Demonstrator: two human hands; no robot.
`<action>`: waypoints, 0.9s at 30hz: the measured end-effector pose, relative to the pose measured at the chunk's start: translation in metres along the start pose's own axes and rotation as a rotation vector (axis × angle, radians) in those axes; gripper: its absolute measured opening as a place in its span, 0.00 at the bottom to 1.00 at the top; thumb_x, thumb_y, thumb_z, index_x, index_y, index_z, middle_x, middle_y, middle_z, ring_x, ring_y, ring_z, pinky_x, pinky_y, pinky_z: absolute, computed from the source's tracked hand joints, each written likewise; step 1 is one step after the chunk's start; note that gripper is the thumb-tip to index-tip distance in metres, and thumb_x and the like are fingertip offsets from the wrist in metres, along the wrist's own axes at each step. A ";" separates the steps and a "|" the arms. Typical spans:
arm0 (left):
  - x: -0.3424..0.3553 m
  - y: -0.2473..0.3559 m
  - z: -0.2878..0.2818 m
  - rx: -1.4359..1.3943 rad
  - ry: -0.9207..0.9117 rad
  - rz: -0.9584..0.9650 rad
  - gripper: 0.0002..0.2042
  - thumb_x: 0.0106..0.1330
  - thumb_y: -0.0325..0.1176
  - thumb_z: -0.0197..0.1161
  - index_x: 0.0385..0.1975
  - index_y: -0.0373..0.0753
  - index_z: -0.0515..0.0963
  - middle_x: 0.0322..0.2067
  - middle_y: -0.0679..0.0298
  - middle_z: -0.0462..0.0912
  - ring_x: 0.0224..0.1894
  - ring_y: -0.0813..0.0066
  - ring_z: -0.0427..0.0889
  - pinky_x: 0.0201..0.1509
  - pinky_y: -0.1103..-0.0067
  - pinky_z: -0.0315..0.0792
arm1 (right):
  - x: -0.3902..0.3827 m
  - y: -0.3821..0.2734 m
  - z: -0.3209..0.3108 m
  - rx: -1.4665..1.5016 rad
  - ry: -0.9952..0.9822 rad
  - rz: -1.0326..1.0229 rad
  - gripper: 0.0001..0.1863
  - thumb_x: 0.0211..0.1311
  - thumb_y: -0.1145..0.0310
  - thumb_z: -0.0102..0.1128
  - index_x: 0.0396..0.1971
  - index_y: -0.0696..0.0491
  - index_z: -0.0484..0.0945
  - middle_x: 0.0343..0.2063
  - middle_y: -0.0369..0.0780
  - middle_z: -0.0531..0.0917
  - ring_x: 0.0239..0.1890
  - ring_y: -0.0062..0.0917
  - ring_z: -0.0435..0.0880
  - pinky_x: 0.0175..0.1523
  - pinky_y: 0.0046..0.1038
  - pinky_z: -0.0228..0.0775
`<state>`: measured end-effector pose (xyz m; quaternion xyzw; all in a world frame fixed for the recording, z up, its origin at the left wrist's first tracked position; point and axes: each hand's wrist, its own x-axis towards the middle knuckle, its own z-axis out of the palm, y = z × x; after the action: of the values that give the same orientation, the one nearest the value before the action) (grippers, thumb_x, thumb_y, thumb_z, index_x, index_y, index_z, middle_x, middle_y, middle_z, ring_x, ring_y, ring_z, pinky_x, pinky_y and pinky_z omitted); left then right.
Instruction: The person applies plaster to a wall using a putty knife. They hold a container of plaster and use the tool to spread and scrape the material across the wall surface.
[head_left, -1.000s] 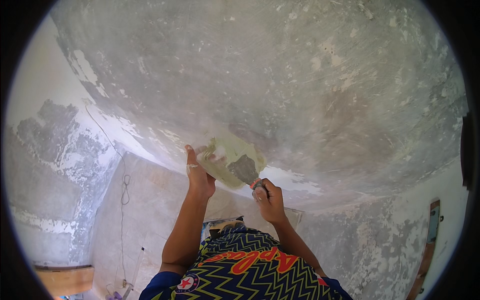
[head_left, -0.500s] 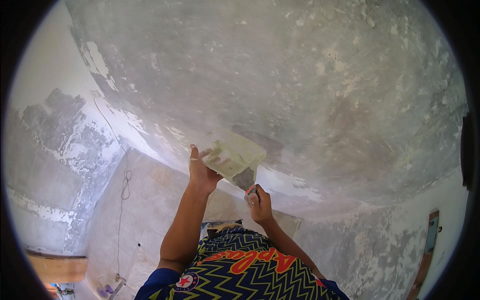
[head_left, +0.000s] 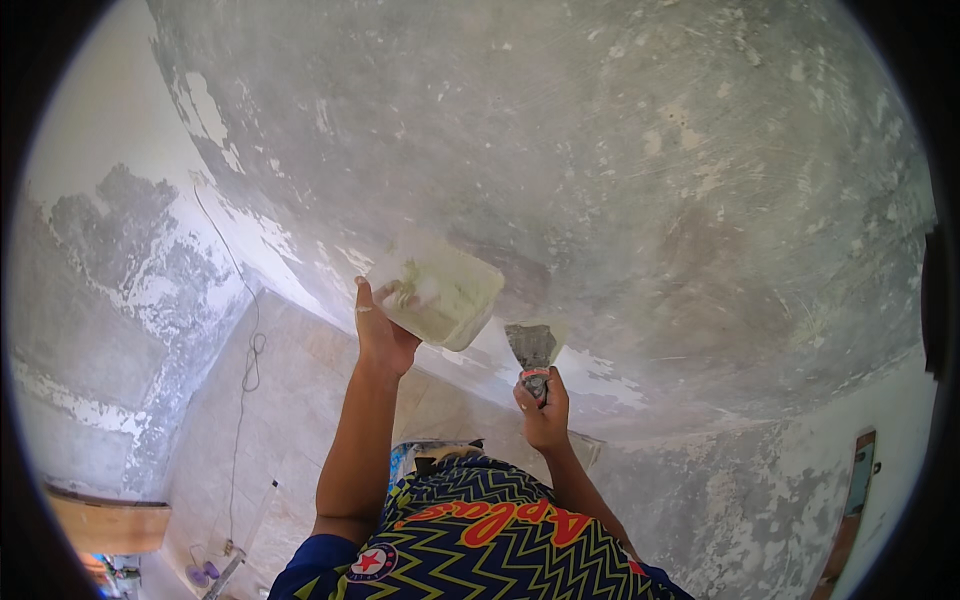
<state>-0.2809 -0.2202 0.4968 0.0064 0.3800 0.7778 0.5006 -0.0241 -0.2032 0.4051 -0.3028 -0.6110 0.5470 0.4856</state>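
My left hand (head_left: 383,337) grips a pale, translucent yellow-green plastic tray (head_left: 447,300) from its left and underside, with fingers faintly showing through and smeared residue inside. Just to the right and below it, my right hand (head_left: 546,415) is closed on the handle of a putty knife (head_left: 532,345), red at the collar. The blade points up, is coated with grey material and stands apart from the tray. Behind both is a broad grey plastered wall (head_left: 670,150) with flaking white patches.
A patchy side wall (head_left: 100,330) rises at the left and another at the right. Below lie a tiled floor (head_left: 280,400), a looped cable (head_left: 255,365) and small tools (head_left: 205,572). A wooden piece (head_left: 105,520) is at the lower left; a narrow wood-framed fixture (head_left: 860,480) is at the right.
The putty knife was over the tray earlier and is now clear of it, to the right. The tray and my left hand have shifted up and left.
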 end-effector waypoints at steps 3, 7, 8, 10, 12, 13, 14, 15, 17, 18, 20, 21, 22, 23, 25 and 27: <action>-0.004 -0.006 -0.005 -0.014 0.014 -0.011 0.41 0.78 0.67 0.34 0.74 0.32 0.54 0.66 0.49 0.68 0.68 0.49 0.71 0.70 0.51 0.66 | 0.005 -0.016 0.004 -0.048 0.024 0.015 0.09 0.70 0.71 0.64 0.40 0.58 0.73 0.23 0.31 0.73 0.25 0.13 0.68 0.32 0.20 0.63; -0.013 -0.016 -0.004 -0.031 -0.025 -0.050 0.42 0.78 0.67 0.32 0.76 0.33 0.53 0.69 0.56 0.66 0.68 0.58 0.69 0.73 0.55 0.64 | 0.017 -0.040 0.012 -0.183 -0.038 -0.052 0.09 0.73 0.72 0.59 0.45 0.59 0.72 0.26 0.33 0.73 0.28 0.15 0.68 0.36 0.23 0.65; -0.013 -0.021 -0.004 -0.034 -0.029 -0.051 0.42 0.78 0.67 0.32 0.76 0.33 0.53 0.69 0.56 0.66 0.68 0.58 0.68 0.73 0.55 0.64 | 0.020 -0.038 0.013 -0.162 -0.052 -0.102 0.09 0.74 0.72 0.57 0.46 0.59 0.71 0.28 0.34 0.72 0.30 0.16 0.68 0.37 0.24 0.65; -0.016 -0.027 -0.001 -0.033 -0.022 -0.051 0.42 0.78 0.67 0.32 0.76 0.34 0.53 0.69 0.56 0.66 0.69 0.57 0.68 0.74 0.55 0.64 | 0.026 -0.034 0.018 -0.118 -0.080 -0.200 0.09 0.75 0.72 0.53 0.49 0.59 0.71 0.31 0.36 0.72 0.32 0.17 0.67 0.39 0.26 0.64; -0.022 -0.030 0.003 -0.027 0.001 -0.049 0.42 0.78 0.67 0.32 0.76 0.34 0.54 0.70 0.55 0.66 0.70 0.56 0.67 0.74 0.55 0.63 | 0.028 -0.041 0.026 -0.142 -0.076 -0.258 0.09 0.77 0.69 0.51 0.48 0.58 0.69 0.29 0.33 0.68 0.30 0.16 0.63 0.37 0.24 0.61; -0.022 -0.032 0.003 -0.023 -0.012 -0.052 0.42 0.78 0.67 0.32 0.75 0.34 0.54 0.70 0.54 0.66 0.71 0.55 0.67 0.74 0.55 0.63 | 0.030 -0.045 0.029 -0.156 -0.076 -0.288 0.09 0.78 0.67 0.50 0.48 0.57 0.68 0.29 0.31 0.65 0.29 0.16 0.61 0.35 0.23 0.59; -0.021 -0.034 0.002 -0.019 -0.025 -0.055 0.42 0.78 0.67 0.32 0.75 0.34 0.55 0.70 0.53 0.66 0.71 0.55 0.67 0.74 0.54 0.63 | 0.030 -0.047 0.030 -0.177 -0.092 -0.236 0.09 0.78 0.69 0.50 0.49 0.58 0.69 0.31 0.34 0.67 0.31 0.18 0.64 0.38 0.25 0.61; -0.020 -0.036 0.001 -0.014 -0.038 -0.058 0.42 0.78 0.67 0.32 0.75 0.34 0.55 0.70 0.53 0.66 0.72 0.54 0.66 0.74 0.54 0.63 | 0.030 -0.048 0.031 -0.198 -0.108 -0.184 0.09 0.77 0.70 0.51 0.49 0.59 0.69 0.33 0.37 0.68 0.32 0.20 0.66 0.40 0.27 0.63; -0.018 -0.039 -0.003 -0.017 -0.029 -0.049 0.42 0.78 0.68 0.33 0.74 0.34 0.56 0.68 0.50 0.67 0.70 0.51 0.68 0.72 0.52 0.64 | 0.029 -0.049 0.032 -0.275 -0.110 -0.160 0.10 0.76 0.71 0.52 0.50 0.60 0.71 0.35 0.43 0.71 0.34 0.28 0.70 0.43 0.31 0.66; -0.017 -0.041 -0.005 -0.019 -0.024 -0.044 0.42 0.78 0.68 0.33 0.73 0.34 0.56 0.67 0.49 0.68 0.69 0.50 0.69 0.70 0.51 0.65 | 0.028 -0.048 0.031 -0.317 -0.100 -0.163 0.11 0.76 0.70 0.53 0.50 0.60 0.71 0.36 0.44 0.71 0.34 0.30 0.71 0.43 0.31 0.66; -0.017 -0.040 -0.005 -0.006 -0.032 -0.046 0.42 0.77 0.69 0.33 0.74 0.34 0.56 0.68 0.48 0.68 0.69 0.50 0.69 0.70 0.51 0.65 | 0.028 -0.046 0.030 -0.401 -0.080 -0.171 0.11 0.75 0.70 0.54 0.50 0.60 0.72 0.36 0.45 0.72 0.34 0.33 0.72 0.43 0.32 0.67; -0.017 -0.040 -0.005 0.001 -0.035 -0.047 0.42 0.77 0.69 0.33 0.74 0.34 0.55 0.68 0.48 0.67 0.69 0.49 0.69 0.71 0.51 0.65 | 0.027 -0.046 0.029 -0.402 -0.078 -0.171 0.11 0.75 0.70 0.55 0.50 0.60 0.72 0.36 0.46 0.73 0.34 0.34 0.72 0.43 0.33 0.67; -0.017 -0.040 -0.005 0.014 -0.036 -0.053 0.43 0.77 0.69 0.33 0.74 0.33 0.54 0.68 0.48 0.67 0.70 0.49 0.68 0.71 0.51 0.65 | 0.026 -0.046 0.029 -0.404 -0.077 -0.171 0.11 0.75 0.70 0.55 0.50 0.60 0.72 0.36 0.46 0.73 0.34 0.35 0.73 0.43 0.33 0.68; -0.017 -0.039 -0.005 0.028 -0.038 -0.060 0.44 0.77 0.69 0.33 0.75 0.32 0.53 0.68 0.47 0.66 0.70 0.49 0.68 0.71 0.50 0.65 | 0.025 -0.045 0.028 -0.407 -0.076 -0.171 0.11 0.75 0.70 0.55 0.50 0.60 0.72 0.35 0.46 0.73 0.33 0.36 0.73 0.43 0.34 0.68; -0.017 -0.037 -0.006 0.025 -0.051 -0.083 0.44 0.77 0.69 0.33 0.75 0.31 0.51 0.69 0.47 0.65 0.70 0.48 0.68 0.71 0.50 0.65 | 0.022 -0.042 0.027 -0.371 -0.087 -0.115 0.11 0.74 0.70 0.56 0.49 0.60 0.72 0.34 0.46 0.74 0.33 0.36 0.73 0.42 0.34 0.68; -0.016 -0.033 -0.006 -0.008 -0.074 -0.117 0.45 0.77 0.69 0.33 0.76 0.30 0.50 0.69 0.46 0.65 0.69 0.47 0.69 0.71 0.50 0.65 | 0.016 -0.033 0.025 -0.352 -0.091 -0.073 0.11 0.74 0.70 0.57 0.49 0.59 0.72 0.33 0.46 0.74 0.32 0.36 0.74 0.42 0.34 0.69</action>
<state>-0.2500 -0.2297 0.4790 0.0110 0.3577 0.7479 0.5591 -0.0474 -0.2056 0.4428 -0.3356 -0.7291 0.4269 0.4167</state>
